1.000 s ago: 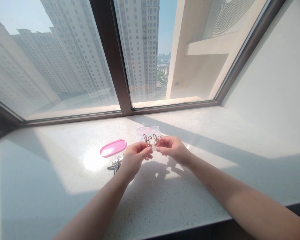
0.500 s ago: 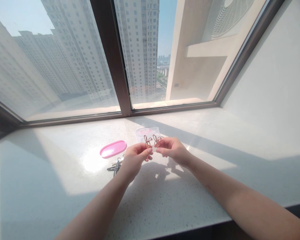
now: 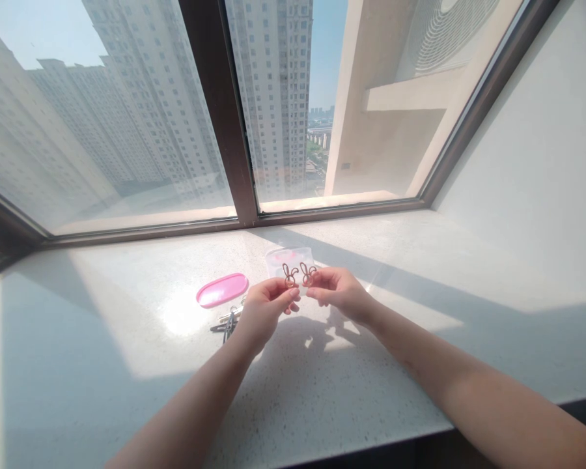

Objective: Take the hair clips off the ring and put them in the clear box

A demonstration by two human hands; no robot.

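Note:
Above a pale speckled windowsill [image 3: 351, 391], my left hand [image 3: 264, 309] pinches a small copper rabbit-shaped wire clip [image 3: 290, 276] between thumb and fingers. My right hand [image 3: 339, 293] pinches a second rabbit-shaped clip [image 3: 307, 273] the same way. Both clips stand upright side by side, almost touching, with their ears pointing up. Right behind them a small clear plastic box [image 3: 289, 258] rests on the sill.
A pink oval lid [image 3: 223, 290] lies on the sill left of my hands. Several dark metal clips [image 3: 228, 322] lie just below it, partly behind my left hand. A dark-framed window [image 3: 215, 111] runs along the back; a white wall [image 3: 542, 163] stands at right.

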